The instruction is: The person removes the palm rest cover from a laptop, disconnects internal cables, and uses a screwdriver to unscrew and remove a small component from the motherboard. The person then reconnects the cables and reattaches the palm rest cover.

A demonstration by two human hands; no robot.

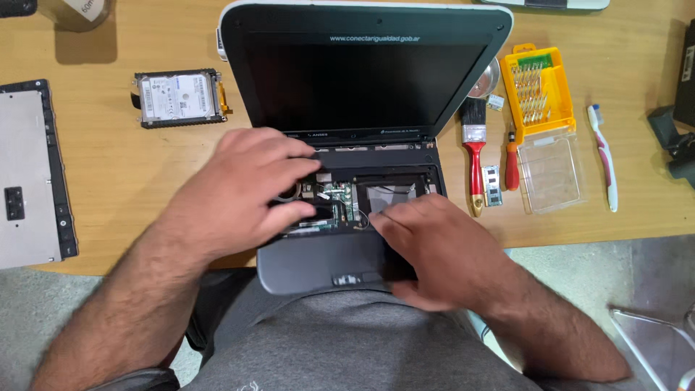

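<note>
A small dark laptop (362, 80) stands open on the wooden table, its screen black and its keyboard removed, so the circuit boards (337, 195) inside show. My left hand (239, 192) lies over the left part of the opened body, fingers bent down into the cavity. My right hand (434, 250) rests on the palm rest and lower right of the cavity, fingertips touching the inner parts. Whether either hand pinches a small part is hidden by the fingers.
A bare hard drive (179, 98) lies left of the laptop, a grey cover panel (29, 174) at the far left. To the right are a red-handled brush (474, 156), a small red screwdriver (512, 163), a yellow bit set (537, 90) with clear lid, and a toothbrush (604, 156).
</note>
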